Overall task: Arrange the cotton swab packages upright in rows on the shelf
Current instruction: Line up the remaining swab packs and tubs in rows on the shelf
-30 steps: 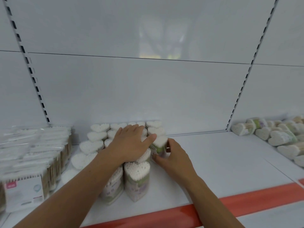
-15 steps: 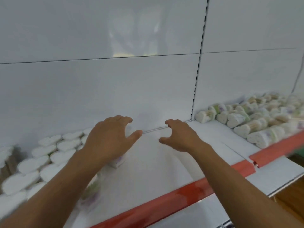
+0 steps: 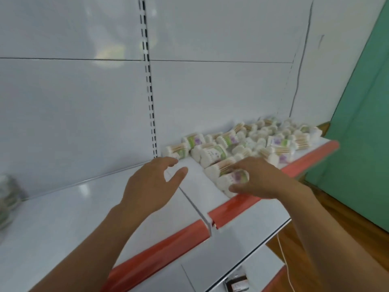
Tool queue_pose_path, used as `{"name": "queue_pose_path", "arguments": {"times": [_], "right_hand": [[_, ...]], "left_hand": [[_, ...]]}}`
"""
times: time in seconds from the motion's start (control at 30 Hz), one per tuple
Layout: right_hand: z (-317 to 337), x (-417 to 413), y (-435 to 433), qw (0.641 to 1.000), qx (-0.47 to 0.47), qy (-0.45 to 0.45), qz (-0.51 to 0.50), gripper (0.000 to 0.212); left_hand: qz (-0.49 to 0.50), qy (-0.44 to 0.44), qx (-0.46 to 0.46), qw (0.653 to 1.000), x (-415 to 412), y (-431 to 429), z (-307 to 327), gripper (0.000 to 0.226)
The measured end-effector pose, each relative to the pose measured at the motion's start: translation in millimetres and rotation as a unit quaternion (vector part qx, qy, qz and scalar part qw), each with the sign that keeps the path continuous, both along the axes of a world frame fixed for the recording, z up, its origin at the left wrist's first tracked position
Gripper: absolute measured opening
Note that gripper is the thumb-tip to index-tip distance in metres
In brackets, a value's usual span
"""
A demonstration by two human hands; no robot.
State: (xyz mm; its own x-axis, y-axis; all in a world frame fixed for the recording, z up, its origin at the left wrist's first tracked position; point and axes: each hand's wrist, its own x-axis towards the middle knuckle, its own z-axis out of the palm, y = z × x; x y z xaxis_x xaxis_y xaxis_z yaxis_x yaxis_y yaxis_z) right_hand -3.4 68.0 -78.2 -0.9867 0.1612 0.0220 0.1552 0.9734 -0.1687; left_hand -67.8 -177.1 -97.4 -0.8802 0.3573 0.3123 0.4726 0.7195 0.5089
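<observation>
Your right hand (image 3: 259,180) curls thumb and fingers round the nearest cotton swab package (image 3: 235,177), lying sideways; the loose pile (image 3: 273,142) lies just beyond it. Your left hand (image 3: 151,186) hovers beside, spread wide.

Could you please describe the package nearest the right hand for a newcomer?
Right of the slotted upright lies a heap of toppled cotton swab packages. The package is at its near corner, by the red edge strip. It alone lies between the right hand's thumb and fingers, purple label showing.
</observation>
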Motion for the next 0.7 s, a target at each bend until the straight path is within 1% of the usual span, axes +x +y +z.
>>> {"name": "queue_pose_path", "arguments": {"times": [0.03,0.13,0.27,0.33,0.4,0.53,0.6,0.63,0.7], "right_hand": [[-4,0,8,1.0,0.014,0.0,0.014,0.058],[-14,-3,22,0.996,0.042,0.045,0.066,0.058],[-31,-12,29,0.985,0.008,0.138,0.102,0.055],[-43,-19,24,0.976,-0.007,0.19,0.108,0.055],[-55,-27,17,0.966,-0.016,0.225,0.127,0.059],[-65,-43,18,0.956,0.004,0.214,0.199,0.073],[-65,-51,20,0.95,0.01,0.221,0.221,0.073],[-66,-55,18,0.947,0.005,0.231,0.223,0.071],[-63,-60,7,0.948,-0.028,0.251,0.193,0.069]], "left_hand": [[-0.002,0.0,0.016,1.0,-2,13,-2,0.047],[-0.015,-0.012,0.085,0.996,-6,45,-5,0.042],[-0.053,-0.029,0.19,0.98,-16,73,-12,0.035],[-0.058,-0.037,0.21,0.975,-20,80,-16,0.027],[-0.06,-0.037,0.214,0.974,-25,81,-21,0.022],[-0.035,-0.038,0.229,0.972,-37,70,-25,0.025],[-0.027,-0.032,0.258,0.965,-42,67,-24,0.024],[-0.023,-0.031,0.276,0.96,-43,66,-23,0.025],[-0.024,-0.029,0.306,0.951,-42,65,-21,0.037]]}}
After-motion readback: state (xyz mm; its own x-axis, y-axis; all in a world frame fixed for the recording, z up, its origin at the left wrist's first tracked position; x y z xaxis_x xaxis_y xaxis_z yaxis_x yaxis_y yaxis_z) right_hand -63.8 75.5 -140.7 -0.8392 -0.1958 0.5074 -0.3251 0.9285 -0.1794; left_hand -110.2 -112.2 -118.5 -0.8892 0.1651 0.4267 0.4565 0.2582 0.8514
